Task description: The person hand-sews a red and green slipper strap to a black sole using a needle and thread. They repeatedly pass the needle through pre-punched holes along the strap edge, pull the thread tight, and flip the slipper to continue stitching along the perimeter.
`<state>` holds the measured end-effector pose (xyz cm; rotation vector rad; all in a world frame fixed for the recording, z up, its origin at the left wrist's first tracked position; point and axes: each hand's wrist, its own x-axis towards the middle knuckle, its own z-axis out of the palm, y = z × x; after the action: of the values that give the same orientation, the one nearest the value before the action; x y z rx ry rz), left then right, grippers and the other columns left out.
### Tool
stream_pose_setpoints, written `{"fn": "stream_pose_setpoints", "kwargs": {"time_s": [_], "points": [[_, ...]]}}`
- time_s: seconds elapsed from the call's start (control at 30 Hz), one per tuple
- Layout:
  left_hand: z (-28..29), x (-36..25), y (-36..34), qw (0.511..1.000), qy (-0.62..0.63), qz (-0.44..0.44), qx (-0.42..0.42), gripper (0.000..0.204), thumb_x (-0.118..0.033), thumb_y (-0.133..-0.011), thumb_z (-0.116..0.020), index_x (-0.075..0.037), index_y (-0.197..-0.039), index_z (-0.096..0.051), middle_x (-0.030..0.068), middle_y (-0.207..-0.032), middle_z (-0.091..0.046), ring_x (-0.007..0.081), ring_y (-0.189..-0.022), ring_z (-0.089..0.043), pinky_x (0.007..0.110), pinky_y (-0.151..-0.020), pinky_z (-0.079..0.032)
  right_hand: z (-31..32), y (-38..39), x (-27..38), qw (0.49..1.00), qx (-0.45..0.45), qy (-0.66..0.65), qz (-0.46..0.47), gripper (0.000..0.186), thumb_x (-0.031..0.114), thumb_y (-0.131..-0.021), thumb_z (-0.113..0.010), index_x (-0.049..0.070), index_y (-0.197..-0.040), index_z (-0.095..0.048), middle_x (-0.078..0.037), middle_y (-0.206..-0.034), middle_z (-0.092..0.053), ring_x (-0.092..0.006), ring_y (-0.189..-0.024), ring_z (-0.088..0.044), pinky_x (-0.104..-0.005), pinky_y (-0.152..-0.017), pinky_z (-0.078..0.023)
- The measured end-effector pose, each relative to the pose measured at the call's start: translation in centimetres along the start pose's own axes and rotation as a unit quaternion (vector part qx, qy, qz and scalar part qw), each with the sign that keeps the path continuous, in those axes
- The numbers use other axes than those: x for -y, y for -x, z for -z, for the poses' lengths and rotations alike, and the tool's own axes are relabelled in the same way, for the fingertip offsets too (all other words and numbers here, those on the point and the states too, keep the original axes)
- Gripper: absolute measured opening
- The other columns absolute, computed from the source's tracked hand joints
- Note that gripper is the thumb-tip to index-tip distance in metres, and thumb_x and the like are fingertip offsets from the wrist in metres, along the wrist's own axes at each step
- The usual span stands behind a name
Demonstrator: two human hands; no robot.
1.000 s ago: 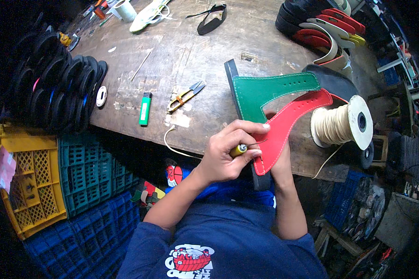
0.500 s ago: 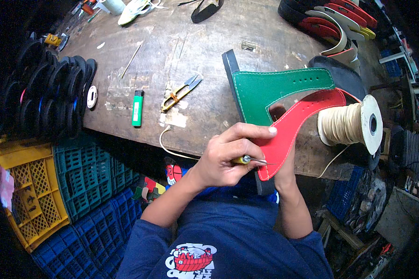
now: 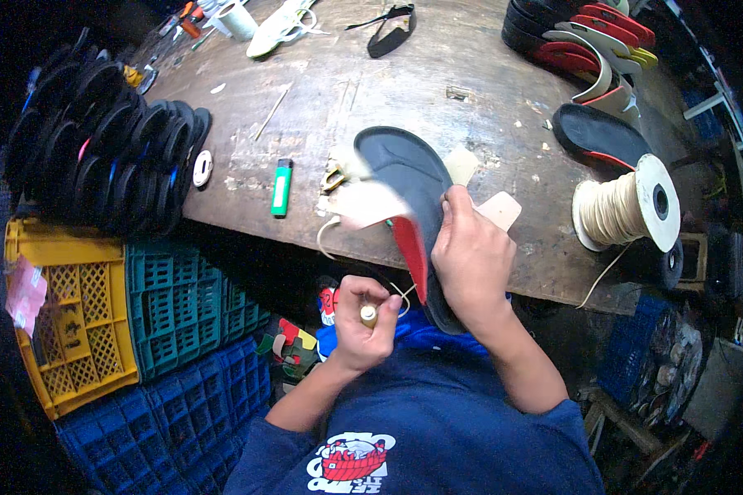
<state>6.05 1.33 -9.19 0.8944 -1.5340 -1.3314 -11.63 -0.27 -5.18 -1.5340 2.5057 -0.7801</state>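
Observation:
My right hand [image 3: 472, 260] grips a black sandal sole [image 3: 396, 161] tilted over the table's front edge, with cream-backed straps [image 3: 494, 213] sticking out and a red strap face [image 3: 409, 247] showing. Below its left side, my left hand [image 3: 359, 330] is closed round a yellow-handled tool [image 3: 369, 315], whose end points up at the camera; a cream cord runs beside it toward the red strap. Left of the sole lie a green lighter [image 3: 281, 190] and yellow thread snips [image 3: 332, 179], partly hidden by a strap. To the right stands a spool of cream cord [image 3: 615, 216].
Stacked black soles [image 3: 120, 157] crowd the wooden table's [image 3: 231, 198] left end; red, white and black sandal parts [image 3: 590, 37] and a loose sole [image 3: 596, 132] are at the right. A white sneaker [image 3: 268, 37] and black strap [image 3: 384, 33] lie behind. Plastic crates [image 3: 70, 322] stand below left.
The sandal has turned over, from green and red strap faces to its black sole and cream backs. My right hand has risen onto it; my left hand has moved down and left with the tool.

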Motion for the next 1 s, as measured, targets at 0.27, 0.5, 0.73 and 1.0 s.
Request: {"fn": "stream_pose_setpoints", "kwargs": {"time_s": [0.27,0.5,0.73,1.0], "points": [[-0.5,5.9,2.7,0.993,0.021,0.116,-0.016,0.027,-0.011,-0.1,-0.063,-0.006,-0.11,-0.038,0.0078,-0.099,-0.048,0.0103,-0.068,-0.047,0.025,-0.061,-0.046,5.0,-1.7,-1.0,0.899,0.212,-0.367,-0.111,0.024,0.024,-0.101,-0.061,0.002,-0.106,-0.066,-0.022,-0.092,-0.066,-0.0305,-0.087,-0.067,-0.0423,-0.078,-0.051],[2.2,3.9,3.2,0.994,0.077,0.058,-0.06,0.022,-0.016,-0.109,-0.046,-0.006,-0.127,-0.037,0.013,-0.117,-0.056,0.0072,-0.06,-0.047,0.023,-0.054,-0.045,5.9,1.5,0.3,0.961,0.039,-0.017,0.272,0.064,0.056,-0.084,-0.072,0.002,-0.118,-0.068,-0.026,-0.141,-0.049,-0.0423,-0.14,-0.038,-0.061,-0.12,-0.02],[3.5,-2.0,1.3,0.991,-0.085,0.069,0.075,0.035,-0.002,-0.101,-0.053,-0.001,-0.137,-0.054,0.0133,-0.1,-0.068,0.0138,-0.069,-0.06,0.029,-0.067,-0.053,1.6,0.6,-3.8,0.95,0.104,-0.009,0.295,0.05,0.034,-0.097,-0.059,0.006,-0.138,-0.06,-0.025,-0.152,-0.044,-0.0406,-0.145,-0.037,-0.0624,-0.123,-0.015],[-1.6,-6.5,-1.8,0.954,-0.153,-0.045,0.254,0.041,0.001,-0.093,-0.063,-0.008,-0.133,-0.063,0.0153,-0.089,-0.061,0.032,-0.076,-0.066,0.039,-0.065,-0.053,5.6,-1.9,-10.7,0.844,0.343,-0.411,0.049,0.055,0.039,-0.11,-0.033,-0.004,-0.12,-0.065,-0.016,-0.119,-0.067,-0.0226,-0.108,-0.061,-0.0344,-0.099,-0.045]]}}
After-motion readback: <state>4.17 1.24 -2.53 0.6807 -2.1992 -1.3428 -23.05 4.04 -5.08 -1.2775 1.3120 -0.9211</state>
